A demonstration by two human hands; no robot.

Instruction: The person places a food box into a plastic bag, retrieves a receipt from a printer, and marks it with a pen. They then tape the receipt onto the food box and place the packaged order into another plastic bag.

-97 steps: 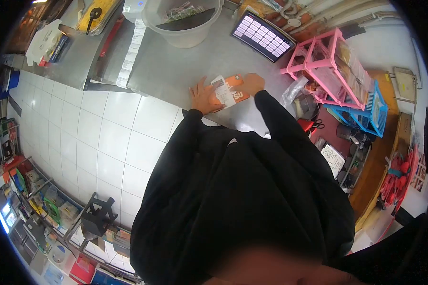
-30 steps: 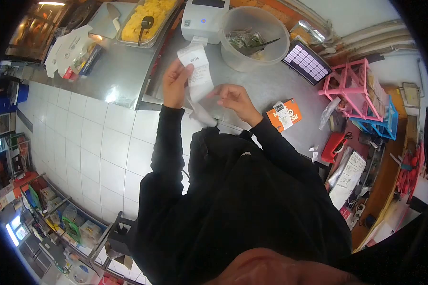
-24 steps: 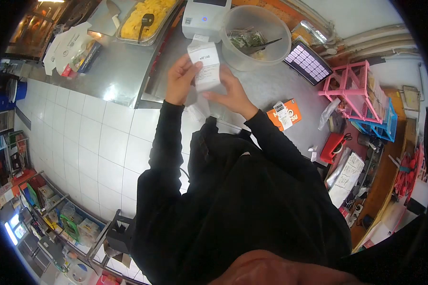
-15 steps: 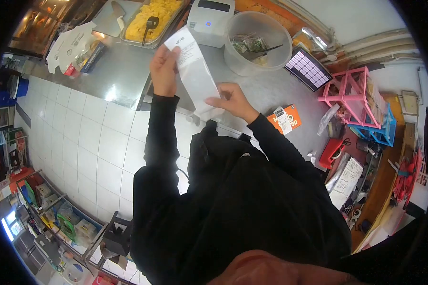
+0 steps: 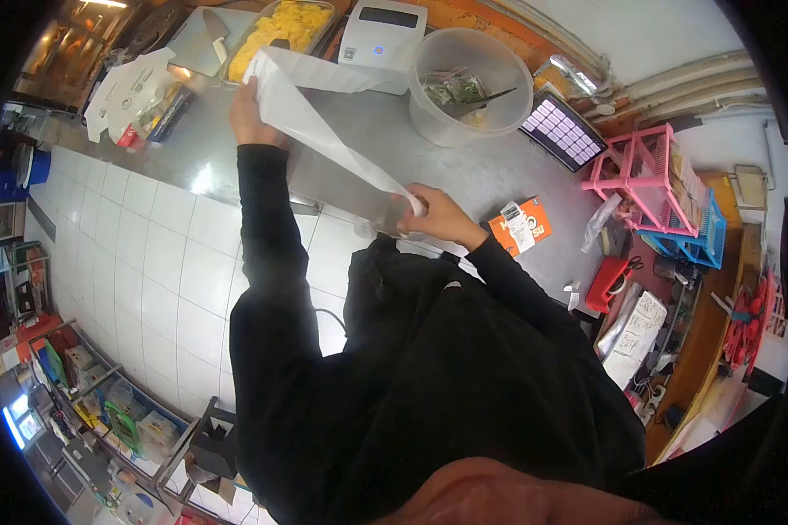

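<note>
A long white receipt strip (image 5: 324,140) runs from the white label printer (image 5: 381,31) and is stretched taut between both hands. My left hand (image 5: 247,114) grips its upper bend, raised over the steel counter (image 5: 385,157) to the left. My right hand (image 5: 438,217) pinches the strip's lower end near the counter's front edge, close to my chest. An orange packet (image 5: 521,225) with a receipt stuck on it lies on the counter just right of my right hand.
A clear plastic tub (image 5: 464,74) with a utensil stands beside the printer. A lit tablet (image 5: 562,127) lies to the right, then pink racks (image 5: 648,171) and a blue basket (image 5: 705,227). A tray of yellow food (image 5: 276,26) sits at the back left. White tiled floor is on the left.
My hands left the orange packet and took the printer's receipt. Over the last second my left hand swung up and left, pulling the strip out long while my right hand holds its low end.
</note>
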